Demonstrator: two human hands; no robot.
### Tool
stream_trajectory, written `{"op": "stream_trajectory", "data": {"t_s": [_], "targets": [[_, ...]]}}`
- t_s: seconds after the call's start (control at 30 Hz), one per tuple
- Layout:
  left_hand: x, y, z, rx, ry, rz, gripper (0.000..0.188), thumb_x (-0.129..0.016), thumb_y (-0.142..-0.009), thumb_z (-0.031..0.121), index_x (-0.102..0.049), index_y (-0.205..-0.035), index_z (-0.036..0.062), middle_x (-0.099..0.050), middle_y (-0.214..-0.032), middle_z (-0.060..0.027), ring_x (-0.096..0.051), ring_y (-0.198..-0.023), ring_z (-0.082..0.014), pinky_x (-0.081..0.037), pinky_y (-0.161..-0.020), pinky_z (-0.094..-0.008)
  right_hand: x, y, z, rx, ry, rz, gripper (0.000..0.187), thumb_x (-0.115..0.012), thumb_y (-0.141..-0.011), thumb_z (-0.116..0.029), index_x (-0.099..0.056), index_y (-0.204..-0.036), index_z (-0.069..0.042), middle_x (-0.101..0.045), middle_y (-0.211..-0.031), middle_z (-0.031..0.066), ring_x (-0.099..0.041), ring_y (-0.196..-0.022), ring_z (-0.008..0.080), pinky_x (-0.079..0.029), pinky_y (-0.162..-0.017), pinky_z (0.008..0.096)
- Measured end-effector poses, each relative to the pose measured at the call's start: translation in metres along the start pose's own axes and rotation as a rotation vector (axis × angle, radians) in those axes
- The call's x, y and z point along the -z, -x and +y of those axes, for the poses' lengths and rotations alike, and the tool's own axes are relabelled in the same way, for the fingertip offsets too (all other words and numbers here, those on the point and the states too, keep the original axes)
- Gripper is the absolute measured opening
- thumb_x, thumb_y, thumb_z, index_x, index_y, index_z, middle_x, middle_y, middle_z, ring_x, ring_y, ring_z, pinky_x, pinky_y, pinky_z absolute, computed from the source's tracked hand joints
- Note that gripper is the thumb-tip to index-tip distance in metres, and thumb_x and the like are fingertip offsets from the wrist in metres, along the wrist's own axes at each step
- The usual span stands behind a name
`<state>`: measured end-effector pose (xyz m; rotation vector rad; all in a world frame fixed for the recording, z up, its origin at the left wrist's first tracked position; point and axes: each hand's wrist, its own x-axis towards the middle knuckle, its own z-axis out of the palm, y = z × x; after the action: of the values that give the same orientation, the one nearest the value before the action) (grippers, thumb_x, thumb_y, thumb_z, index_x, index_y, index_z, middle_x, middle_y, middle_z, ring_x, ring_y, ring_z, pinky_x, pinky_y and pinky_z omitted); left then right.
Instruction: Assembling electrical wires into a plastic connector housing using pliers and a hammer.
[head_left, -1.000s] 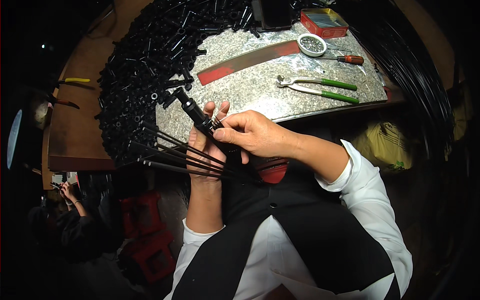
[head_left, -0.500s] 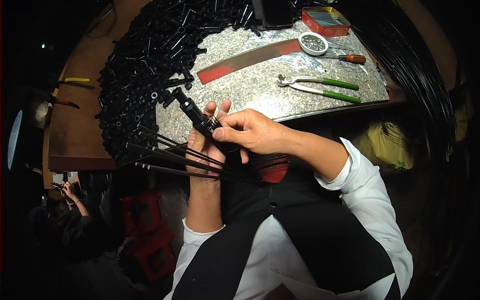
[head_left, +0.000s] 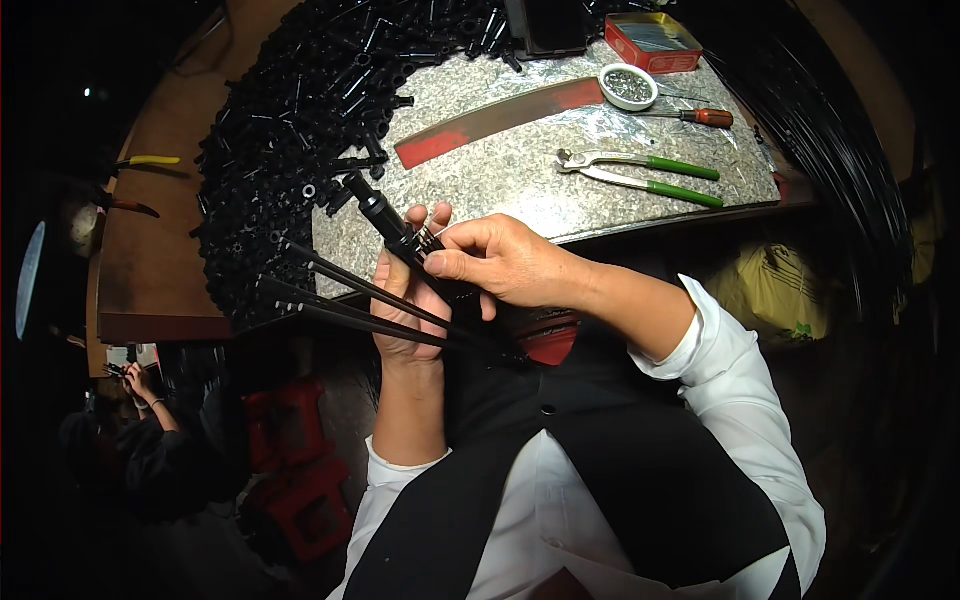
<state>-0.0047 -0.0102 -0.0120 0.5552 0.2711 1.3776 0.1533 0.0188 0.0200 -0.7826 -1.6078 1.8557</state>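
Observation:
A black tubular part, which looks like an umbrella runner (head_left: 376,210), stands tilted over the near edge of the worktop. My left hand (head_left: 402,346) is closed around it from below, with fingertips showing behind it. Thin black ribs (head_left: 345,322) fan out leftward from beneath, passing in front of my left palm. My right hand (head_left: 508,262) pinches at the runner's collar, thumb and forefinger together. A fine pale wire (head_left: 428,236) runs from the collar to that pinch. The lower end of the runner is hidden by my fingers and the dark apron.
A heap of black tubular parts (head_left: 290,130) covers the left of the speckled worktop (head_left: 520,200). Green-handled pincers (head_left: 640,172), a screwdriver (head_left: 705,118), a white bowl (head_left: 628,88), a red tin (head_left: 652,42) and a curved strip (head_left: 500,122) lie beyond. Another person's hands (head_left: 138,382) work at far left.
The ribs have shifted and bunched differently at the left. The runner has tilted slightly, and my left fingertips have moved a little lower. My right hand keeps its pinch.

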Motion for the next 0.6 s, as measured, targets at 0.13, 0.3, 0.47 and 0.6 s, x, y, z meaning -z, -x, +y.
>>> {"op": "stream_trajectory", "data": {"t_s": [0.13,0.3,0.47,0.6], "targets": [[-0.004,-0.001,0.003,0.108,-0.099,0.025,0.047,-0.049,-0.096,0.027,-0.042,-0.128,-0.0062,-0.047,-0.130,-0.0225,-0.055,-0.112,-0.0330,-0.050,-0.093,-0.0440,-0.003,0.001,0.000,0.009,-0.036,0.065,0.030,-0.057,-0.094,-0.030,-0.058,-0.084,-0.001,-0.053,-0.065,-0.0005,-0.053,-0.046,0.0069,-0.042,-0.042,0.0186],[-0.005,-0.001,0.002,0.094,-0.076,0.015,0.047,-0.048,-0.096,0.029,-0.042,-0.128,-0.0038,-0.047,-0.130,-0.0200,-0.055,-0.111,-0.0344,-0.054,-0.084,-0.0453,-0.003,0.001,0.000,0.088,-0.102,0.124,0.024,-0.060,-0.092,-0.022,-0.058,-0.081,0.000,-0.054,-0.063,0.0018,-0.050,-0.043,0.0059,-0.040,-0.039,0.0201],[-0.018,-0.001,-0.004,0.047,0.067,0.299,0.043,-0.048,-0.096,0.028,-0.043,-0.126,-0.0019,-0.049,-0.129,-0.0172,-0.056,-0.108,-0.0359,-0.058,-0.070,-0.0471,0.001,-0.001,0.006,0.122,-0.126,0.100,0.025,-0.062,-0.091,-0.022,-0.056,-0.078,-0.001,-0.054,-0.064,0.0016,-0.050,-0.044,0.0063,-0.040,-0.039,0.0199],[-0.010,0.000,0.002,0.060,-0.061,0.020,0.040,-0.045,-0.097,0.027,-0.045,-0.124,-0.0019,-0.049,-0.128,-0.0172,-0.056,-0.107,-0.0362,-0.059,-0.066,-0.0475,0.001,-0.003,0.006,0.119,-0.117,0.062,0.027,-0.063,-0.090,-0.023,-0.054,-0.074,-0.002,-0.052,-0.064,0.0013,-0.051,-0.045,0.0072,-0.041,-0.040,0.0200]]}}
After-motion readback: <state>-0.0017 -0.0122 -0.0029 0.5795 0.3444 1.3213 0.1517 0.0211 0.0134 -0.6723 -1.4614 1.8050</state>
